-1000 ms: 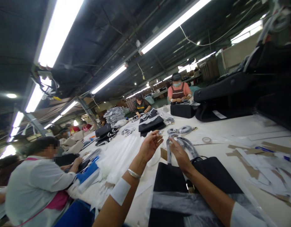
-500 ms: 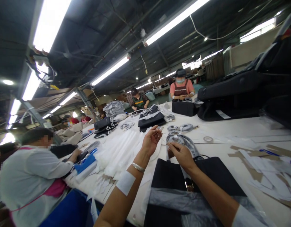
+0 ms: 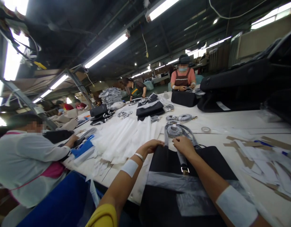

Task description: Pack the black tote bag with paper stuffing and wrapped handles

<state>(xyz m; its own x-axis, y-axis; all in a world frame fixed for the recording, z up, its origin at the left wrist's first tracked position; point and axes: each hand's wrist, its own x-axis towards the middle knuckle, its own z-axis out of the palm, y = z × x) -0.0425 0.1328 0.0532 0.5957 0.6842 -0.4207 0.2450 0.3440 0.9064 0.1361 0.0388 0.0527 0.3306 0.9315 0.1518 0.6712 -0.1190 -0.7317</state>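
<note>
A black bag (image 3: 164,201) lies in front of me, with strips of clear film across its front and a small gold-coloured clasp (image 3: 185,171) on its strap. Above its top edge a grey wrapped handle (image 3: 191,134) arches, and a coiled wrapped strap (image 3: 174,130) lies within it. My left hand (image 3: 153,146) is by the bag's upper left corner, fingers drawn together at the foot of the handle. On the other side of that handle end, my right hand (image 3: 184,145) is pinched above the strap. Whatever either hand's fingertips hold is too small or hidden to make out.
White foam sheets (image 3: 126,138) are piled to the left. Paper and card strips (image 3: 261,157) lie at right, near a tape roll (image 3: 206,129). More black bags (image 3: 150,108) and wrapped straps (image 3: 183,117) stand farther back. Co-workers sit at left and across the table.
Both hands have come down toward the bag's top edge. My left hand was raised with its fingers curled up and now reaches in low beside the handle. The view has tilted down.
</note>
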